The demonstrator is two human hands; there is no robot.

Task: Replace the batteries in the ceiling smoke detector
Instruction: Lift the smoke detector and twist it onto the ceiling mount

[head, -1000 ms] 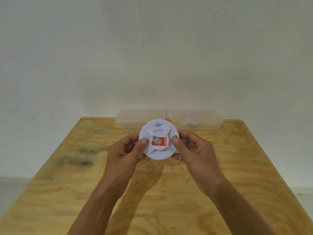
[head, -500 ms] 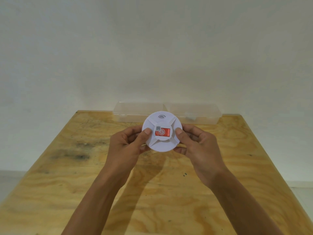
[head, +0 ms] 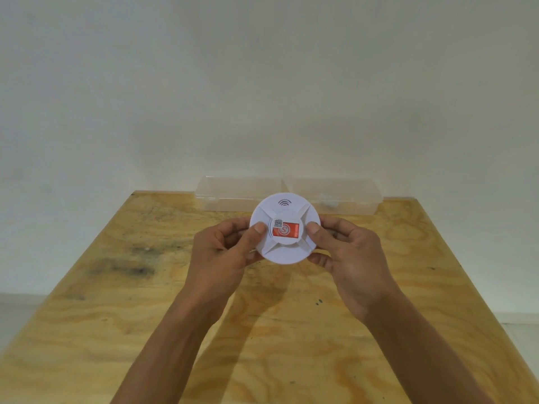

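A round white smoke detector (head: 284, 249) is held above the wooden table, its face tilted toward me. An orange-red label with a small code square sits at its centre, and a grey wave mark near its top edge. My left hand (head: 224, 255) grips its left rim, thumb on the face. My right hand (head: 350, 258) grips its right rim, thumb on the face and fingers behind. Its back side is hidden.
A plywood table (head: 145, 301) with dark stains at the left fills the lower view. Two clear plastic boxes (head: 233, 193) stand side by side at its far edge against the white wall; the right one holds a small pale object (head: 329, 203).
Both hands lifted the detector a little up and away, so it now overlaps the clear boxes. The grip is the same.
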